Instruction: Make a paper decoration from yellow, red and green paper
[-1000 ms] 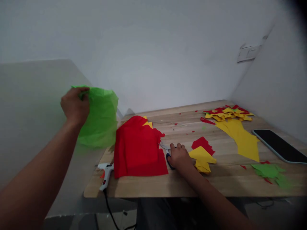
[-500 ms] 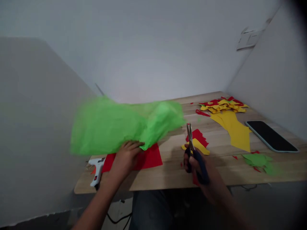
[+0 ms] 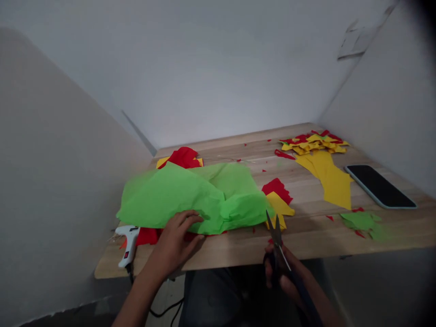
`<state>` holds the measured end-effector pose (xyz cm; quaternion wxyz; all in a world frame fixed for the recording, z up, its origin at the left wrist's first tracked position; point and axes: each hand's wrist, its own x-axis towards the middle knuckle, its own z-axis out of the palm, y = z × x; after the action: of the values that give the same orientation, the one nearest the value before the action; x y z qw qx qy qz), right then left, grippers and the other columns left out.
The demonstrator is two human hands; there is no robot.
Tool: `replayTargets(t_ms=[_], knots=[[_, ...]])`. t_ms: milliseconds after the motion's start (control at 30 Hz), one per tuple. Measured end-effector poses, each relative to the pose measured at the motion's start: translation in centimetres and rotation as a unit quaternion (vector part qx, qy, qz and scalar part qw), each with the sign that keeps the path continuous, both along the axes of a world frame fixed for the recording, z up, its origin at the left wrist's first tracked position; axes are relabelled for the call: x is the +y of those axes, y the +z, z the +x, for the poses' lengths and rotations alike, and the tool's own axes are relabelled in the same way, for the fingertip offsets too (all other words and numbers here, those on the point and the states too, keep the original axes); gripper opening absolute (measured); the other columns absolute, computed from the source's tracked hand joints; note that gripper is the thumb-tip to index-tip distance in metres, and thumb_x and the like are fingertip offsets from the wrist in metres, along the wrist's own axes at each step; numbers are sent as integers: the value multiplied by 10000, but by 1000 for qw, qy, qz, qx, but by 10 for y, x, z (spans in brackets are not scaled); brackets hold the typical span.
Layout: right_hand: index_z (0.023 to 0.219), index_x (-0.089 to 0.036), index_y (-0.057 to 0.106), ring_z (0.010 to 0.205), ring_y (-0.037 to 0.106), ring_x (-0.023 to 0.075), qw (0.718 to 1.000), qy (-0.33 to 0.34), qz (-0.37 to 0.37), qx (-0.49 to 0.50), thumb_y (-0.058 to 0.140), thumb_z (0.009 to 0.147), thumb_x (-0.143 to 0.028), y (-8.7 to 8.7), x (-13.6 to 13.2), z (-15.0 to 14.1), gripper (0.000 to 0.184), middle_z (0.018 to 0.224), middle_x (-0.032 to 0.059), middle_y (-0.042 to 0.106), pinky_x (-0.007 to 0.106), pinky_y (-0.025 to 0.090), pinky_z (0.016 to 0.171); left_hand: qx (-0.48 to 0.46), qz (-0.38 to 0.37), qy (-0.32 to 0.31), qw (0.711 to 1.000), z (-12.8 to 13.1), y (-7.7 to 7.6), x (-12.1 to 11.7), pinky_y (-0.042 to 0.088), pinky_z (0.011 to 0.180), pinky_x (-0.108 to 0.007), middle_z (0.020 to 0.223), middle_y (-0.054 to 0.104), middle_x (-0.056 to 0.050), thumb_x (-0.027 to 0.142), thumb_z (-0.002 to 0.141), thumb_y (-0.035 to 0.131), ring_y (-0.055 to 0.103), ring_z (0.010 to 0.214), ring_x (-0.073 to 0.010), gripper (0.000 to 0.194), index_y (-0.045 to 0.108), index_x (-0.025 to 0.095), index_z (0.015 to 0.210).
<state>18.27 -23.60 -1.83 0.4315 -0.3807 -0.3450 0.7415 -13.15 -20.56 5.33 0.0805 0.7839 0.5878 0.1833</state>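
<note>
A thin, creased green sheet point(image 3: 184, 190) lies across the centre-left of the frame, folded over itself, its blurred far edge showing a see-through layer. The person's left hand point(image 3: 175, 238) rests on its near edge; the fingers are loosely bent, and whether that grip pinches the material cannot be told. At lower right of centre, the right hand point(image 3: 295, 263) has its grip around the dark handles of scissors point(image 3: 279, 249), their pointed metal blades parted, tips just beside the sheet's right corner. The sheet hides most of a red piece point(image 3: 184, 156), which shows above and below it. Near that right corner sit a folded yellow piece point(image 3: 279, 206) and a jagged red scrap point(image 3: 277, 188). At lower left, a white glue gun point(image 3: 129, 245) stands close against the sheet, blocking that side. Toward the upper right, a crumpled pile point(image 3: 313, 144) of red, yellow and green cuttings adjoins a flat, angular yellow strip point(image 3: 329, 177); beyond are a dark-screened, round-cornered phone point(image 3: 379, 186) and limp green scraps point(image 3: 361, 222), all on the wood-grained counter point(image 3: 218, 254).
</note>
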Motion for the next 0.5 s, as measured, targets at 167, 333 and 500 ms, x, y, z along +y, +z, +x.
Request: replayTargets(t_ms=[167,333,500], knots=[[1130,-271,655,676,600,206,997,-5,44,-57,764,737,-516,-4,-17,5,476,809,76,662,361,507,646,84,-25,-69,994,10,-19,7,467,982,-483,1305,616,-95,304,878,616,564,1184,-284,291,639,259,1164],[1147,-270,636,702,609,204,994,-22,63,-88,789,719,-507,-16,-24,14,513,809,64,664,331,490,649,38,59,-32,997,-1,-27,21,495,906,-396,1131,692,-89,258,948,510,634,1037,-217,168,672,216,962],[1158,-261,623,687,593,182,988,-27,99,-117,726,768,-554,-10,-26,25,499,834,58,653,310,486,654,-47,178,40,982,-11,7,30,491,884,-346,1001,721,-63,282,930,534,656,972,-201,147,651,205,971]])
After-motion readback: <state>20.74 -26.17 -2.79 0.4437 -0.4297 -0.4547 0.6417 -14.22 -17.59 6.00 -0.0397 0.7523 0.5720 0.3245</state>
